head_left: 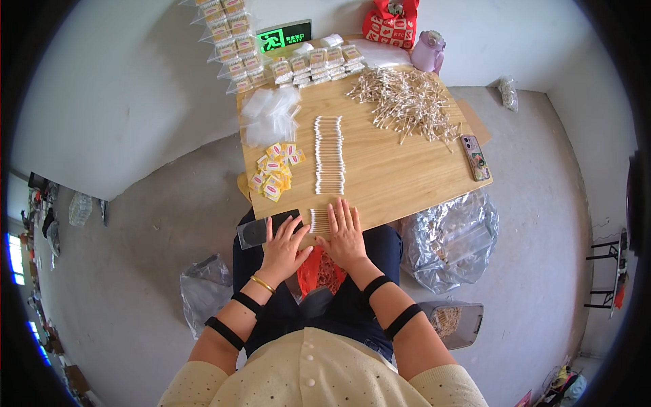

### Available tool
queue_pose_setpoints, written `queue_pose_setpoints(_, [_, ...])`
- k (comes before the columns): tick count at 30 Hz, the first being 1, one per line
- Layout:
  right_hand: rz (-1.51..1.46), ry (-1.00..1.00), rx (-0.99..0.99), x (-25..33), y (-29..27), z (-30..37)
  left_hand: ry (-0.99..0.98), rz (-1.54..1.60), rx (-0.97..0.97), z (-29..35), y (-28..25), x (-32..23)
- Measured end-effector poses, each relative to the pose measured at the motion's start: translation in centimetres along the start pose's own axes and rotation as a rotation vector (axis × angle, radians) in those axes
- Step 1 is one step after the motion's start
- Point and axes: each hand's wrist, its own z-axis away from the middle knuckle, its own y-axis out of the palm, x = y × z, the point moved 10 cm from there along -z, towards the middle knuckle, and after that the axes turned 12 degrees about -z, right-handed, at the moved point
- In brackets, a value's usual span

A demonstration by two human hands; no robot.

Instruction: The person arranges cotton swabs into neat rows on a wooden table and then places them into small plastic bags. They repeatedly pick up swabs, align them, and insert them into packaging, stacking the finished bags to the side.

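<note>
A short row of cotton swabs (319,220) lies at the table's near edge, between my two hands. My left hand (281,248) is open, its fingers spread by the left ends of these swabs. Laid flat with fingers stretched, my right hand (344,236) covers the right end of the same row; whether it presses on them I cannot tell. Just beyond stretches a long, neat row of cotton swabs (330,156), side by side. Yellow-and-white cards (277,169) are heaped left of it, with clear plastic bags (268,117) farther back.
Loose cotton swabs (407,102) are piled at the far right of the table (386,183). Packed swab bags (317,61) line the back. A phone (475,157), purple jug (427,52) and red bag (390,28) sit rightward. Below are a large clear bag (451,244) and grey bin (471,329).
</note>
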Motion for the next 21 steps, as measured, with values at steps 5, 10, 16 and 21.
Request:
queue_pose_setpoints(5, [-0.007,-0.007,-0.011,0.03,-0.05,-0.03,0.003,-0.019,-0.004,0.38,-0.14,-0.09])
queue_pose_setpoints(10, [-0.014,-0.010,-0.020,0.06,-0.15,-0.01,0.001,-0.028,0.004,0.67,0.19,-0.20])
queue_pose_setpoints(16, [-0.013,-0.006,-0.018,-0.02,-0.05,0.00,-0.002,-0.026,0.015,0.84,0.40,-0.40])
queue_pose_setpoints(21, [-0.012,-0.008,-0.013,-0.02,0.06,-0.03,-0.001,-0.035,0.030,1.04,0.61,-0.61])
